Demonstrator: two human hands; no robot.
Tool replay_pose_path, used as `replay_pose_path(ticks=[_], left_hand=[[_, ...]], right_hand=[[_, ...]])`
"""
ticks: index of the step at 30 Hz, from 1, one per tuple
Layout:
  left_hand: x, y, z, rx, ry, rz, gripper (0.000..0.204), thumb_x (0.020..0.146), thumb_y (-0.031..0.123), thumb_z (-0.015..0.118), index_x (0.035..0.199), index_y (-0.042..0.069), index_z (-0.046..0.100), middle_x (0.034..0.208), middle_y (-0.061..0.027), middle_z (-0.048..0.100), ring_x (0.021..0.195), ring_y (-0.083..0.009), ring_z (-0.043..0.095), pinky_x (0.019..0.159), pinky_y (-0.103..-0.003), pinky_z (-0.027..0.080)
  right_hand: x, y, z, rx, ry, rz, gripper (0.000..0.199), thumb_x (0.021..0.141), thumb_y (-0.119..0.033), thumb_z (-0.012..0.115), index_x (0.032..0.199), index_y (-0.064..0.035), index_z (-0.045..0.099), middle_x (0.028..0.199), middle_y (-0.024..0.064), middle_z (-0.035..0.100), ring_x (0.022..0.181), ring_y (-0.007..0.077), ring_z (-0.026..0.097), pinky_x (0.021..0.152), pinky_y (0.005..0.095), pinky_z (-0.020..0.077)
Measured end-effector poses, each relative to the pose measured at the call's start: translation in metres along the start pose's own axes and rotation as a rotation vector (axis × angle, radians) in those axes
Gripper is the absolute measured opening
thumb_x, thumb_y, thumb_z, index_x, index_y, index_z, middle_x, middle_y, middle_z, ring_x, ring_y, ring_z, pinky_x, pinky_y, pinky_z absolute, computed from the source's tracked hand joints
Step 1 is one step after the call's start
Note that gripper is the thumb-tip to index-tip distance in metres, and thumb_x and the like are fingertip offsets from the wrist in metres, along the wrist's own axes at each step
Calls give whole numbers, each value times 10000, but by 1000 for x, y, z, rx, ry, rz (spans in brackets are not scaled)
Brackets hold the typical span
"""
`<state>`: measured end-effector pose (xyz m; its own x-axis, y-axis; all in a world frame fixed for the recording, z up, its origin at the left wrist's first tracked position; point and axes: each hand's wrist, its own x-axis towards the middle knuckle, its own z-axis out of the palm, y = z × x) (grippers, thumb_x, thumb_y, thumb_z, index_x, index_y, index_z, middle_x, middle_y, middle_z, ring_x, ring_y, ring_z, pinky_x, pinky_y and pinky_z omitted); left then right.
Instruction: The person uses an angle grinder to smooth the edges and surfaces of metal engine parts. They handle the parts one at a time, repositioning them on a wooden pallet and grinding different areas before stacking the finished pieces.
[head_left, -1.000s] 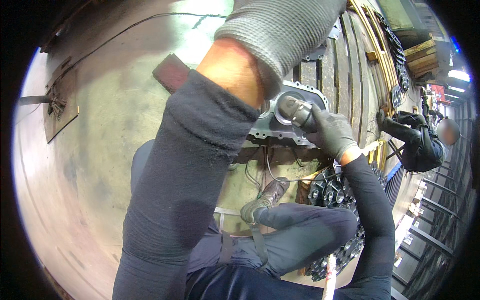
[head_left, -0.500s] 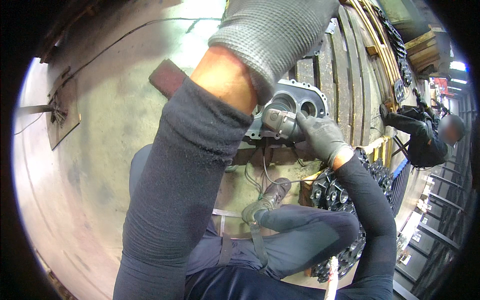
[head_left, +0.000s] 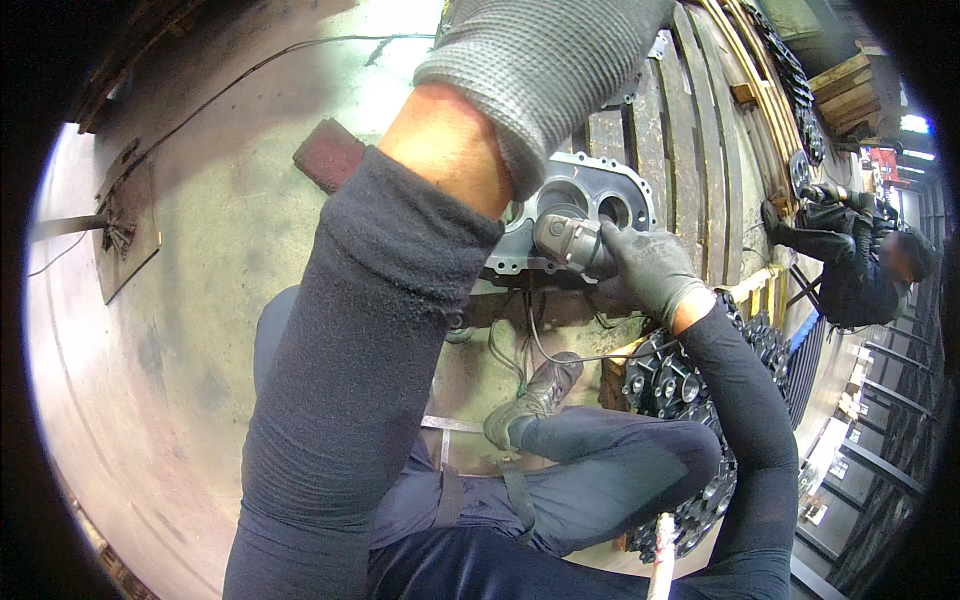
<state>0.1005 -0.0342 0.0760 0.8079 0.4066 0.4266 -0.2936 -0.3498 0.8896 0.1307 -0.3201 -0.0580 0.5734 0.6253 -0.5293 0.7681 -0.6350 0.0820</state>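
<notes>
In a grey work glove, my right hand (head_left: pixel 655 272) is closed around the body of an angle grinder (head_left: pixel 568 240). The grinder's grey head is over a grey metal housing (head_left: pixel 632 185) with round openings and a flange full of bolt holes. My gloved left hand (head_left: pixel 545 75) is raised close to the camera at the top, beyond the housing's left part. Its fingers run out of the picture, so their pose is hidden. My left wrist and dark sleeve cover part of the housing. The grinder's disc and work spot cannot be made out clearly.
Worn wooden slats (head_left: pixel 708 150) lie right of the housing. A dark cable (head_left: pixel 545 350) loops below it, near my shoe (head_left: pixel 535 400). Stacked black castings (head_left: pixel 665 385) stand beside my right arm. A dark red block (head_left: pixel 328 155) lies on the floor; another person (head_left: pixel 850 250) sits far right.
The grinder and my right hand have shifted slightly right, and the grinder's head has turned a little. My left arm has moved only slightly.
</notes>
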Motion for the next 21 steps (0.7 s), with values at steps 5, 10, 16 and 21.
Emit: replay_pose_path(ticks=[5,10,16,21], left_hand=[[6,14,-7,-157,-117,-152,346,1064,157,567,1016,-129,755,843,-206,773,728,-247,767,719,-381,624],[8,28,1,-166,-127,-314,337,1061,154,572,1027,-128,755,845,-203,774,734,-243,756,725,-370,611],[3,17,13,-147,-108,-163,336,1060,155,582,1032,-130,758,841,-207,771,767,-240,760,754,-371,607],[-1,17,17,-306,-168,-220,343,1058,163,595,1060,-139,757,879,-203,780,769,-229,769,715,-354,619]], right_hand=[[-10,10,12,4,18,-17,675,759,-429,928,1234,-59,625,1025,204,777,946,444,764,835,544,589],[-22,17,11,-16,6,-7,701,753,-486,939,1218,-63,629,1023,201,774,941,442,764,833,544,586],[-34,39,10,-27,20,18,722,777,-418,924,1323,-75,599,1046,198,771,959,434,767,846,544,592],[-41,66,18,-45,67,134,527,848,-293,833,1279,-72,625,986,202,778,929,409,784,824,527,612]])
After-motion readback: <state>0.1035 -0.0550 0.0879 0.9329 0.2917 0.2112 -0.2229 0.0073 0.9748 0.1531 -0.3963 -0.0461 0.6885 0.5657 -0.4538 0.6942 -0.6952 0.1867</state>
